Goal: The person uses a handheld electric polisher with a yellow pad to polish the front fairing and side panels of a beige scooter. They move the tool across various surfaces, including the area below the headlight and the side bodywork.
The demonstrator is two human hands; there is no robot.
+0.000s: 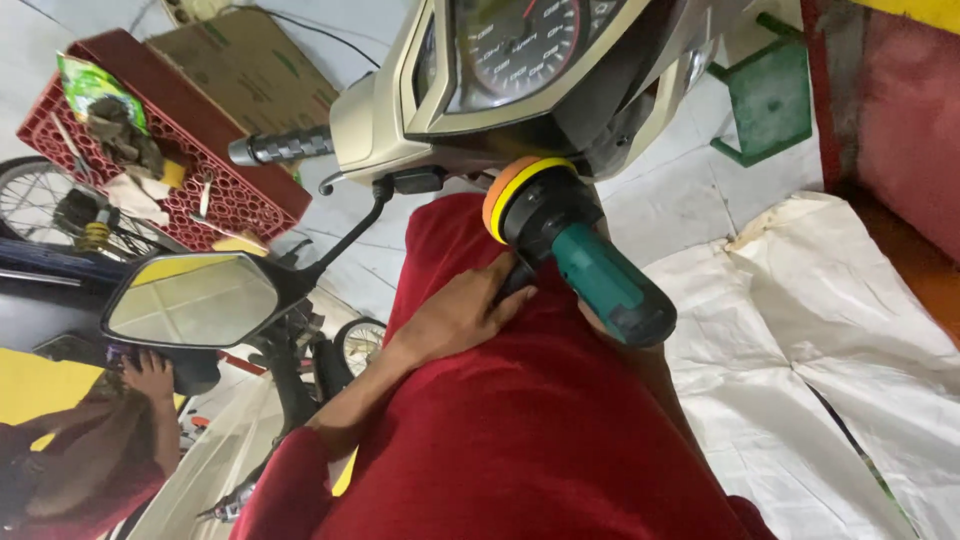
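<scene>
The polisher (575, 240) sits at the middle of the view, its orange and yellow pad (510, 190) pressed up under the grey front panel of a scooter (500, 90), just below the speedometer (515, 40). Its long axis runs from the pad at upper left down to the green and black handle end at lower right, so the pad faces up and left.

The left hand (465, 310) lies flat with fingers spread on a red cloth (520, 420), fingertips touching the black neck of the polisher; it is not closed around anything. The right hand is hidden behind the tool's handle, so its grip cannot be told.

Above, the panel closes in tightly on the pad. To the left, the handlebar grip (280, 147) and the mirror (190, 298) crowd the space. To the right there is open room over white sheeting (830, 350) spread on the tiled floor.

Farther off stand a red crate (230, 190) of odds and ends, a cardboard box (250, 65), a green stool (770, 100), and a spoked wheel (40, 200).
</scene>
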